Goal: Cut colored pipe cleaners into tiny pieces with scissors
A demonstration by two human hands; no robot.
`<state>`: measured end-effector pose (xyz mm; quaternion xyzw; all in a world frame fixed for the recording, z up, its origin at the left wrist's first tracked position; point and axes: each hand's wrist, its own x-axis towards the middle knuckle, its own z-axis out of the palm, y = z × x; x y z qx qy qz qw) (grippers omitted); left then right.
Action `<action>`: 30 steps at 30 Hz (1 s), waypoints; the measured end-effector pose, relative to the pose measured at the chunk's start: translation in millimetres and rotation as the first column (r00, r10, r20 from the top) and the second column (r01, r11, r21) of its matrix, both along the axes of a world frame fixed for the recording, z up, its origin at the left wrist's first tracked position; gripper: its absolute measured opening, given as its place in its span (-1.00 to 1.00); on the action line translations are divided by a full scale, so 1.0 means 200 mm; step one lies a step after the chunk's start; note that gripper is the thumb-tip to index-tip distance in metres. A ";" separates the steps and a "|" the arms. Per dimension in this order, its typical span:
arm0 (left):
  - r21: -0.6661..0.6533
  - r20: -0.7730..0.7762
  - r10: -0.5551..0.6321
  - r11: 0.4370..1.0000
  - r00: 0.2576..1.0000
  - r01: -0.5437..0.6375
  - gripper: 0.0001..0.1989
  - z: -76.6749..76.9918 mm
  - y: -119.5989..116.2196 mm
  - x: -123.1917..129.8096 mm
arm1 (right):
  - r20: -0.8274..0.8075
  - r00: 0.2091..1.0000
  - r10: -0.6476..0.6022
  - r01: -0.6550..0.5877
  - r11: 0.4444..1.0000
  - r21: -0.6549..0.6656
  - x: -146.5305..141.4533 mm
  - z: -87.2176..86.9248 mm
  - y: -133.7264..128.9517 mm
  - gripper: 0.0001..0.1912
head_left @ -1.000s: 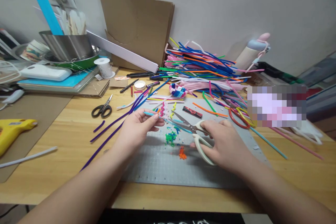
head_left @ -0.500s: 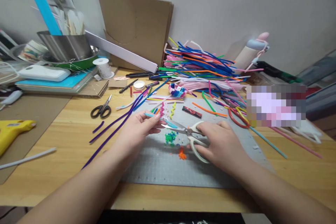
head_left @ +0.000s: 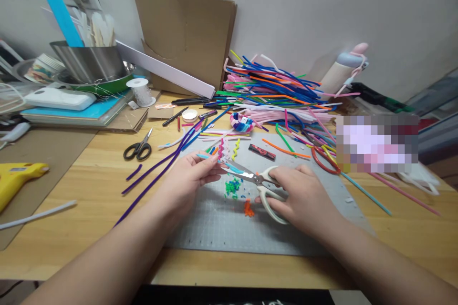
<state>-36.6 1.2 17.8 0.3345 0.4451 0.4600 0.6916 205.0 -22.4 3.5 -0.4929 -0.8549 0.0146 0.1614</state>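
Observation:
Between thumb and fingers, my left hand [head_left: 198, 169] pinches a light blue pipe cleaner [head_left: 234, 168]. My right hand [head_left: 298, 193] is closed around the white handles of a pair of scissors [head_left: 258, 179]. The parted blades lie around the pipe cleaner's right end. Below them on the grey cutting mat [head_left: 222, 233] are a small heap of green and blue fuzz clippings [head_left: 232, 187] and an orange heap [head_left: 248, 208]. Just behind the blades stand pink and white wavy pieces [head_left: 222, 150] and a yellow one [head_left: 235, 149].
Black-handled scissors [head_left: 139, 148] lie left, near purple pipe cleaners [head_left: 157, 176] and a yellow glue gun [head_left: 21, 178]. A large pile of pipe cleaners [head_left: 279, 86] sits at the back. Red-handled scissors [head_left: 324, 161] and a bottle [head_left: 339, 71] are on the right.
The scissors have shifted very slightly to the right and their blades look a little closer together. My left hand keeps its pinch in nearly the same place.

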 end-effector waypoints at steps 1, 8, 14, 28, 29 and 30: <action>0.003 0.002 -0.001 1.000 1.000 0.001 -0.79 0.00 0.00 0.00 | -0.004 1.000 0.000 0.000 1.000 -0.013 0.00 0.00 0.00 -0.86; 0.018 -0.027 0.013 1.000 1.000 -0.012 -0.80 0.00 0.00 -0.01 | -0.021 1.000 0.004 -0.006 0.998 -0.059 0.00 0.01 -0.01 -0.84; 0.045 -0.038 0.001 0.999 0.999 0.001 -0.80 -0.01 0.00 -0.01 | -0.018 1.000 0.016 -0.017 0.999 -0.031 0.01 0.00 -0.01 -0.81; 0.095 -0.113 0.026 0.995 0.993 -0.016 -0.78 -0.01 0.01 -0.01 | -0.004 1.000 0.026 -0.026 0.999 -0.026 0.01 -0.01 -0.02 -0.75; 0.097 -0.114 0.026 0.995 0.993 -0.015 -0.78 -0.01 0.01 -0.01 | 0.000 1.000 0.027 -0.027 0.999 -0.027 0.01 -0.01 -0.02 -0.75; 0.096 -0.115 0.025 0.995 0.993 -0.014 -0.78 -0.01 0.01 -0.01 | 0.003 1.000 0.028 -0.028 0.999 -0.026 0.01 -0.01 -0.01 -0.75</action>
